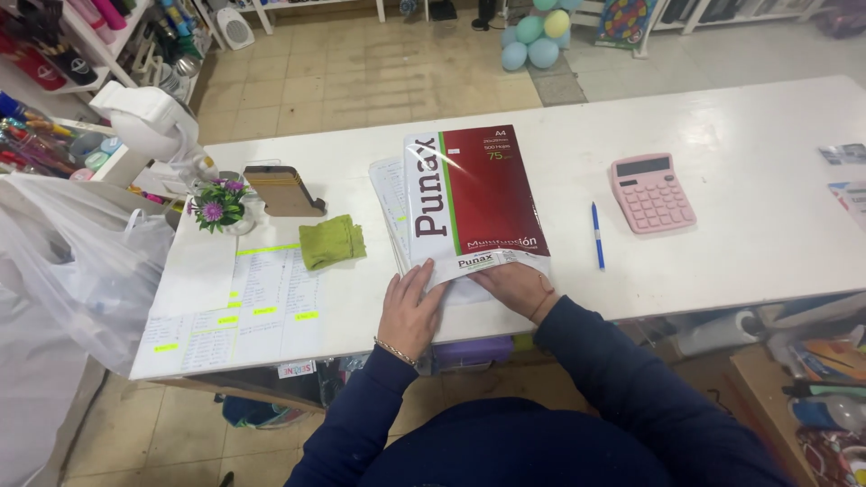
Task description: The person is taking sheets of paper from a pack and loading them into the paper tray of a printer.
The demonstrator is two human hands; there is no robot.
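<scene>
A red-and-white wrapped ream of paper (pixel 474 200) was laid on the white desk (pixel 749 243). Its near end was pressed by the left hand (pixel 410 311) and right hand (pixel 517 287), palms down, fingers flat, each grip released, nothing clenched.

Paper ream (pixel 474 194) at mid table (pixel 767 117), atop loose sheets (pixel 390 203), with both hands at its near end. Left of it: cloth (pixel 332 242), phone stand (pixel 281 189), flower pot (pixel 219 206). Right of it: pen (pixel 597 236), then calculator (pixel 651 192).
</scene>
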